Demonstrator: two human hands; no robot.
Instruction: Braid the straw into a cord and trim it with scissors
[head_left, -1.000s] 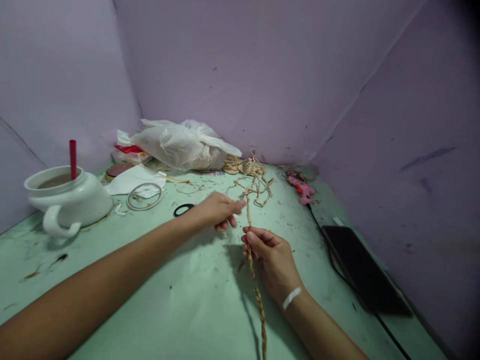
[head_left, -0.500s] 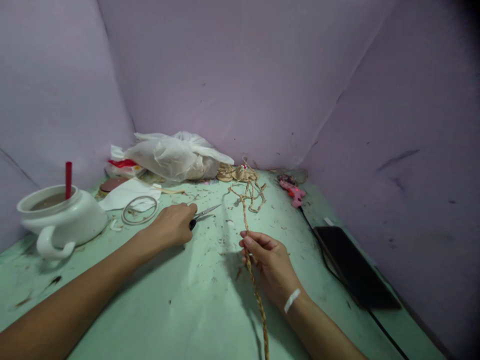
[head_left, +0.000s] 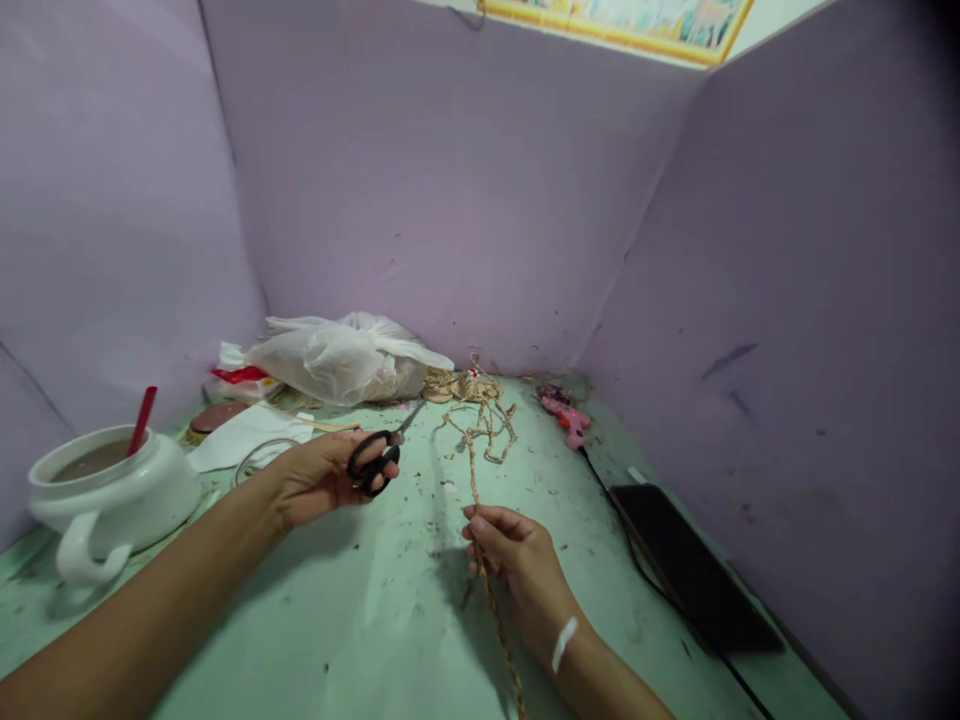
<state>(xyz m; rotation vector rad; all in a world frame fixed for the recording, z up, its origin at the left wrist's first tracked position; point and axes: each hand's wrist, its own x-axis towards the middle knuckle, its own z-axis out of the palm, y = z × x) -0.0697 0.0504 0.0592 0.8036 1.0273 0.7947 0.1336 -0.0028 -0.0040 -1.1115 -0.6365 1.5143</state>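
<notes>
My left hand (head_left: 328, 478) is closed on the black handles of a small pair of scissors (head_left: 369, 465), lifted over the green tabletop with the metal tips pointing away and to the right. Between the thumb and fingers of my right hand (head_left: 517, 560) is pinched a braided straw-coloured cord (head_left: 495, 610). One length runs from the fingers towards me and out of the bottom of the view. The other stretches away to a loose, looped tangle of the same cord (head_left: 491, 430) on the table. A strip of white tape is on my right wrist.
A white pot with a handle (head_left: 154, 500) holds liquid and a red stick at left. A plastic bag (head_left: 349, 365) and coiled braid pieces (head_left: 450, 385) lie along the back wall. At right are a pink glue gun (head_left: 568, 420), its black cable and a dark phone-like slab (head_left: 694, 575).
My left hand has lifted the scissors off the table and turned, showing their handles. My right hand still pinches the cord. The view has tilted up, bringing in a picture frame's edge.
</notes>
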